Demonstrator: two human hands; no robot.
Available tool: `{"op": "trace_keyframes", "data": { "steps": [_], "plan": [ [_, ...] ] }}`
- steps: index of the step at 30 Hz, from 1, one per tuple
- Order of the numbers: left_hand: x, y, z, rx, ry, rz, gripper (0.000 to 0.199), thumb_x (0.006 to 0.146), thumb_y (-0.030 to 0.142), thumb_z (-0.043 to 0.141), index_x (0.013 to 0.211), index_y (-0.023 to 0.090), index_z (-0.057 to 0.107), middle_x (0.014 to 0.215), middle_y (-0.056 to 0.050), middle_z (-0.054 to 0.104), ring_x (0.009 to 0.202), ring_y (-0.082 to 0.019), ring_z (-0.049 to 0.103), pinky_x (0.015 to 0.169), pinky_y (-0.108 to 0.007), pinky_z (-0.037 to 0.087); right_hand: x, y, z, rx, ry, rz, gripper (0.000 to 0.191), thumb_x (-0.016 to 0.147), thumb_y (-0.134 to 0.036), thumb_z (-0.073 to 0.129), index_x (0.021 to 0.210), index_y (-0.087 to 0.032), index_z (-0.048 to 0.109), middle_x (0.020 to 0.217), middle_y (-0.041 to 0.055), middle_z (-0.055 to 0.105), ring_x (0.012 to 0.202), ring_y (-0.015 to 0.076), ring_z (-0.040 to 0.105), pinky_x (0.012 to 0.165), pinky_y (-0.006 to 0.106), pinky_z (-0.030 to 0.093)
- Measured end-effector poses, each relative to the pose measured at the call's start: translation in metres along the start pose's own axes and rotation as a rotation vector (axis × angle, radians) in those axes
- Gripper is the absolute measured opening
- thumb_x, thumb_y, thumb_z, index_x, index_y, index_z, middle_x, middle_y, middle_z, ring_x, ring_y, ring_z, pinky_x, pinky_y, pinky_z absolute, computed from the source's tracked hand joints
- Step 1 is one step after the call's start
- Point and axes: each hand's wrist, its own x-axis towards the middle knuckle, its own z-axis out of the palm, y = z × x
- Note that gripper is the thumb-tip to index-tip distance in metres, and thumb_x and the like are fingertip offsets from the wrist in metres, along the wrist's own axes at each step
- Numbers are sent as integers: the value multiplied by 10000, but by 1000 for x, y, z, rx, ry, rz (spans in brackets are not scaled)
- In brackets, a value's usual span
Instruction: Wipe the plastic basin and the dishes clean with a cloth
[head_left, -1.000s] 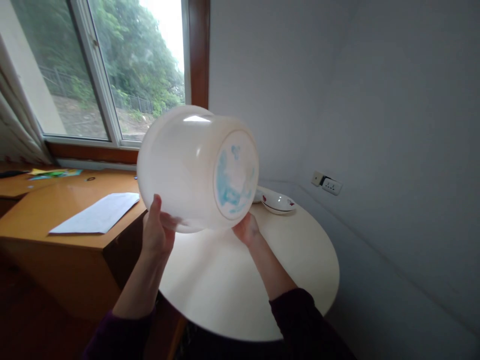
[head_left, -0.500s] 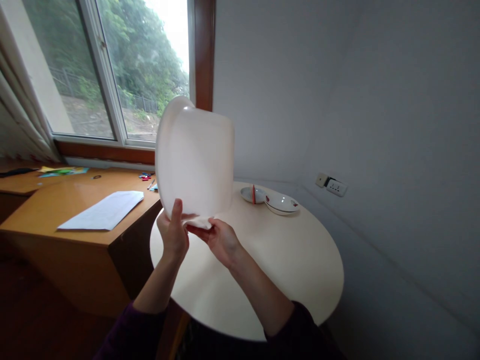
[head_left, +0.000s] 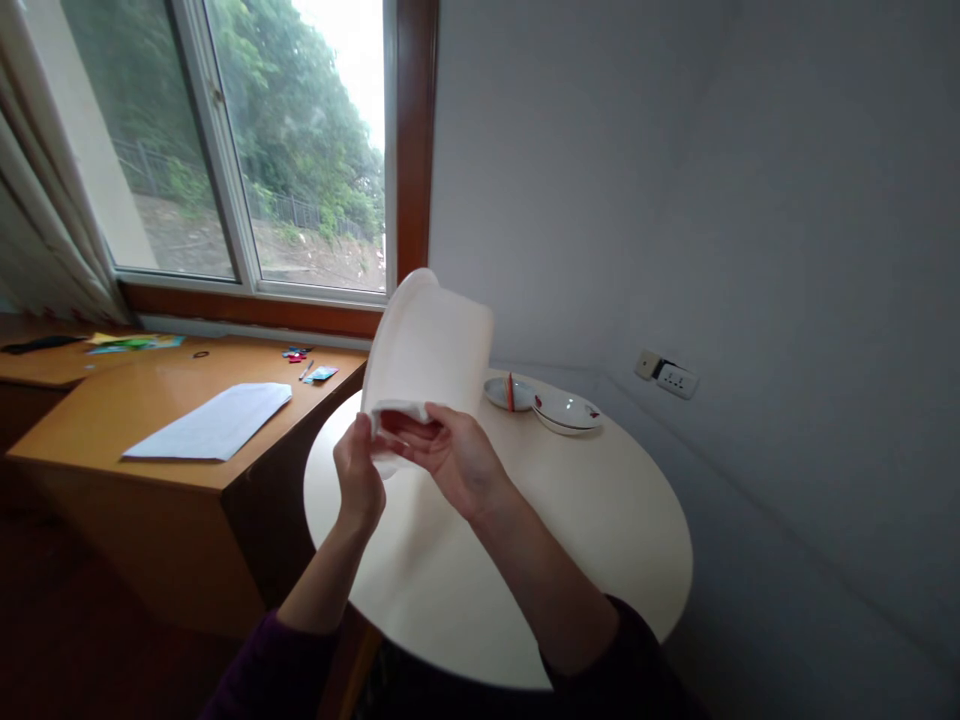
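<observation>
A large white tub [head_left: 439,345] is tilted on its side above the round white table [head_left: 570,540], its rim toward the left. My left hand [head_left: 361,478] grips the tub's lower left edge. My right hand [head_left: 466,462] holds a thin white cloth [head_left: 409,408] at the tub's near side, with its thumb on top and fingers curled beneath. Part of the cloth lies between the two hands, and the tub's inside faces away from view.
Behind the tub, white bowls [head_left: 568,408] and a dish with an orange strip [head_left: 510,393] rest on the table. Left, a wooden desk [head_left: 180,480] bears white paper [head_left: 214,420], a blue packet [head_left: 321,374] and small items. Sockets [head_left: 677,379] are on the wall.
The tub has moved down and to the right and looks smaller. Both hands have shifted slightly right, and my right hand has turned with the cloth. The blue packet has come fully into view.
</observation>
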Motion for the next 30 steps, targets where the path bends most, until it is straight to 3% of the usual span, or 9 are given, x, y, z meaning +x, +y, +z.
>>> {"op": "trace_keyframes", "data": {
  "steps": [3, 8, 11, 15, 18, 22, 26, 30],
  "plan": [
    [-3, -5, -5, 158, 16, -60, 506, 785, 561, 415, 459, 182, 496, 415, 4, 506, 402, -121, 475, 484, -255, 403, 6, -24, 1, -6, 23, -47, 217, 846, -154, 338, 788, -136, 546, 817, 92, 697, 839, 186, 657, 884, 408, 467],
    [-6, -7, -7, 224, 43, -69, 552, 765, 603, 434, 396, 193, 400, 375, 21, 436, 387, -104, 423, 458, -235, 366, 13, -72, -12, -107, 57, -293, 152, 802, -130, 351, 748, -154, 491, 848, 95, 685, 892, 192, 643, 891, 413, 472],
    [-6, -6, -6, 191, 30, -82, 563, 749, 622, 446, 399, 188, 365, 367, 38, 382, 379, -88, 373, 425, -219, 317, 10, -100, -19, -308, 90, -514, 124, 791, -179, 368, 735, -171, 478, 838, 65, 669, 919, 205, 633, 870, 429, 483],
    [-7, -2, -5, 171, 10, -116, 557, 724, 637, 469, 418, 187, 347, 374, 54, 329, 383, -80, 329, 402, -214, 269, -4, -125, -20, -773, 257, -889, 210, 811, -248, 352, 794, -166, 545, 918, 54, 652, 1063, 237, 558, 920, 433, 429],
    [-8, 1, -5, 184, -3, -122, 561, 715, 645, 473, 420, 189, 328, 380, 56, 321, 382, -77, 319, 398, -216, 265, -20, -123, -23, -1206, 277, -1060, 243, 800, -257, 401, 905, -175, 604, 1117, 58, 607, 1190, 262, 449, 1010, 439, 327],
    [-9, 4, -4, 198, -14, -130, 566, 715, 647, 470, 414, 189, 329, 376, 53, 323, 377, -77, 321, 395, -217, 265, -35, -88, -28, -1623, 92, -1002, 339, 756, -195, 440, 1046, -194, 614, 1235, 62, 549, 1200, 260, 437, 1050, 461, 274],
    [-10, 5, -4, 195, -20, -127, 565, 717, 637, 475, 406, 187, 335, 368, 50, 339, 363, -73, 312, 387, -216, 255, -42, -57, -25, -1793, -54, -928, 410, 758, -202, 458, 1150, -196, 577, 1294, 60, 498, 1254, 270, 361, 1073, 488, 193],
    [-9, 5, -6, 177, -12, -114, 554, 724, 610, 493, 401, 186, 342, 361, 45, 355, 367, -79, 331, 394, -217, 271, -37, -57, -22, -1814, 24, -901, 386, 814, -296, 461, 1181, -225, 557, 1331, 52, 459, 1258, 259, 356, 1067, 468, 187]
  ]
}}
